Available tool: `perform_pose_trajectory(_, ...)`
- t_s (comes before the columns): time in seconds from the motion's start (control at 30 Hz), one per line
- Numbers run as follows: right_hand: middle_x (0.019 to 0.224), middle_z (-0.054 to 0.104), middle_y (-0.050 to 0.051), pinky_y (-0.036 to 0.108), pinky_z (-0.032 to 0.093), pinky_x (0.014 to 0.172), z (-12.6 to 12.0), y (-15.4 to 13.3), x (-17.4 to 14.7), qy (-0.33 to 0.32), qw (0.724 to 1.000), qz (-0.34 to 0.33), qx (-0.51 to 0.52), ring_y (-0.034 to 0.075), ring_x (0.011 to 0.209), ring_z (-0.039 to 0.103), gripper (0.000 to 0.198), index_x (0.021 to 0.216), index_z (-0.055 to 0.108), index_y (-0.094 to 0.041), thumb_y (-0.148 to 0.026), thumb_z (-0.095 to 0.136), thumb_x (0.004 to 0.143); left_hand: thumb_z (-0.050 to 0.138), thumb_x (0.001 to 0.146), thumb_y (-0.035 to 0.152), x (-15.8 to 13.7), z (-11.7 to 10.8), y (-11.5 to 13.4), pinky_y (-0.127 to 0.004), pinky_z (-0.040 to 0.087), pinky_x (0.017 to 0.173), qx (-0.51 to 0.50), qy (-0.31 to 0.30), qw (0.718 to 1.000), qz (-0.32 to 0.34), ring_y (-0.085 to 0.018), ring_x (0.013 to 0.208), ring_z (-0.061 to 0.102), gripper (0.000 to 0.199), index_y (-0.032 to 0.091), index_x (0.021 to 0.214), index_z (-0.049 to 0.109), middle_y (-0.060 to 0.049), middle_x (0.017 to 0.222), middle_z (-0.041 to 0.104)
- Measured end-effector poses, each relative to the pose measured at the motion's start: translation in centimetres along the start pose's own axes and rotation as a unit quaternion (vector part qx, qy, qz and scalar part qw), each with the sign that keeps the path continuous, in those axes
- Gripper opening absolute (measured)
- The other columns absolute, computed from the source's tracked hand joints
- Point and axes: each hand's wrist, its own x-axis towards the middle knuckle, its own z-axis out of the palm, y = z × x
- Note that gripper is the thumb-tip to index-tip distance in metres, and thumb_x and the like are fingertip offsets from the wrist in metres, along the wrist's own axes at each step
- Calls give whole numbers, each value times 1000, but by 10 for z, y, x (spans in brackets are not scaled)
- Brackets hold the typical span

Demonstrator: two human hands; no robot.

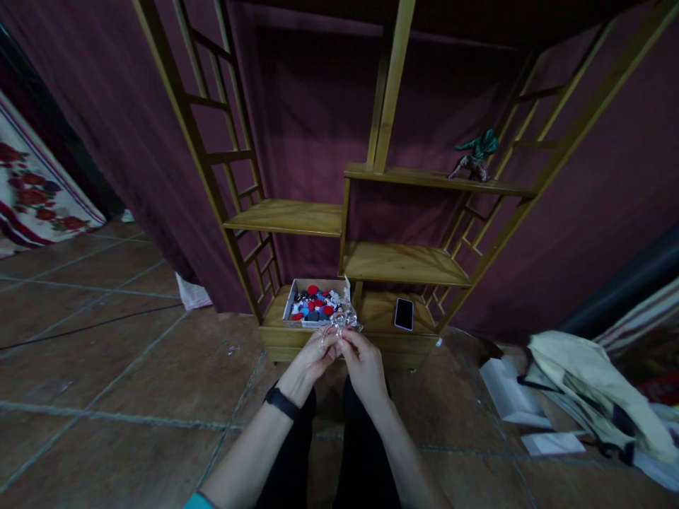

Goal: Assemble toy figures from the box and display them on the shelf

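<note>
Both my hands meet in front of the low shelf, fingers pinched together on a crumpled clear plastic bag [346,322]. My left hand [318,353], with a black band on its wrist, grips the bag from the left. On the other side my right hand [361,359] pinches it between thumb and fingers. Whether anything is inside the bag, I cannot tell. Just beyond my left hand, an open shallow cardboard box [287,305] holds many small red, blue, white, black and grey pieces. The bag overlaps the box's right front corner.
A phone [404,314] lies on the bottom shelf [374,311] to the right. Higher up, a green-topped figurine [480,154] stands on the right shelf. A white box [512,392] and a cream bag [599,385] lie on the floor at right. A black cable [95,326] crosses the left floor.
</note>
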Motion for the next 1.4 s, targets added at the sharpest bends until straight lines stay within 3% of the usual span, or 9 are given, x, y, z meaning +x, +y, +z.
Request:
perform_pose_trajectory(0.3,98,69,1,27,47,80,-1,1,-2,-7,999,-13,-42,17,88,63,23,100,66,-26,-25,48,85,82,50,10,-3,3,2,-16,48,56,-3,6,1000,-20,-7,57,58,26,10,69,63,0,66,65)
perform_pose_trajectory(0.57,101,69,3,28,46,84,-4,18,1,21,1000,5,-22,18,92,63,25,102,66,-25,-28,46,87,78,62,12,2,-5,0,-19,52,61,14,18,999,-42,-8,57,61,21,11,76,62,-2,67,67)
perform_pose_trajectory(0.97,95,70,5,32,49,80,2,51,9,40,984,71,158,20,87,64,30,98,66,-21,-42,50,84,73,68,12,2,-6,-1,-15,50,57,54,55,997,-9,-8,62,64,13,10,79,66,-6,74,70)
perform_pose_trajectory(1.17,85,70,4,33,50,79,5,63,11,46,970,96,217,18,79,63,33,96,66,-20,-46,54,82,79,59,16,-1,2,-1,-16,47,55,99,86,991,20,-10,61,63,21,12,76,69,-5,71,70)
perform_pose_trajectory(1.4,95,70,6,36,51,82,3,54,15,55,952,125,274,20,88,64,30,97,68,-20,-41,62,76,83,51,24,3,3,-2,-17,42,53,143,132,978,81,-8,56,58,30,11,76,71,-5,69,69)
